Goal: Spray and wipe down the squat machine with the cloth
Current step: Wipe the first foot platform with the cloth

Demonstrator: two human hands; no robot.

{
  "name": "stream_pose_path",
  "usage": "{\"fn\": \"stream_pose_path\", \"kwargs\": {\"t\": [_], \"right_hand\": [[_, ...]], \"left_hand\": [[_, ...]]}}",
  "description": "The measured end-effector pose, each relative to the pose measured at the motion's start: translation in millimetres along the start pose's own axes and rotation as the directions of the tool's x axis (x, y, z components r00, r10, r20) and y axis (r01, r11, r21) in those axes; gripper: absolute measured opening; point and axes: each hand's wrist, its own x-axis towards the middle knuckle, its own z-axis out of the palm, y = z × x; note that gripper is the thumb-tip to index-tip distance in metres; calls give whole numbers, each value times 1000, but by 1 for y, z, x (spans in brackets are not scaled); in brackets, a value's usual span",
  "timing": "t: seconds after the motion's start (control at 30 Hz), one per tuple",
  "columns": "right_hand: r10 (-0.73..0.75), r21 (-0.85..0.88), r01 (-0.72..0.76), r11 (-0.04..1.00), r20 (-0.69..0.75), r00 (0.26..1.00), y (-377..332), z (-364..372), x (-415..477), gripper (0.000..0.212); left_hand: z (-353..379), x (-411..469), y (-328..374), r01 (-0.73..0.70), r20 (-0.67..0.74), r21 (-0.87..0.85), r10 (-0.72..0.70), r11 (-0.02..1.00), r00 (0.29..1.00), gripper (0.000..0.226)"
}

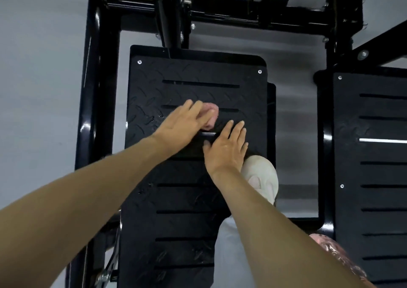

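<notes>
While lying flat, left hand (184, 123) presses cloth (211, 114).

left hand (185, 122) presses cloth (210, 117) on footplate (198, 74), right hand (226, 146) just beside.

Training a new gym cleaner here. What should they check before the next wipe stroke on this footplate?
1. Cloth under control: left hand presses the pink cloth flat on the left footplate: ok.
2. Right hand free: flat on the plate, holding nothing: ok.
3. Stroke path clear: white shoe overlaps the plate's right edge: not ok.
4. Surface sprayed: a few glossy spots near the left hand only: cannot tell.
5. Spray bottle at hand: none in view: cannot tell.
6. Right footplate wiped: cannot tell.
</notes>
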Motion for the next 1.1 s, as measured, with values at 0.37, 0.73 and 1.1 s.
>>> {"fn": "stream_pose_path", "kwargs": {"t": [0.37,0.73,1.1], "right_hand": [[-53,-104,61,993,77,996,-9,16,-11,120],[106,-75,-97,992,123,987,-20,21,-10,125],[102,-8,-102,995,122,987,-14,23,-11,124]], "left_hand": [[-3,-35,-64,514,-137,-313,-573,799,808,28],[-9,-72,-96,279,-31,-120,-285,953,958,17],[8,-116,-48,-129,81,-149,142,980,986,63]]}}
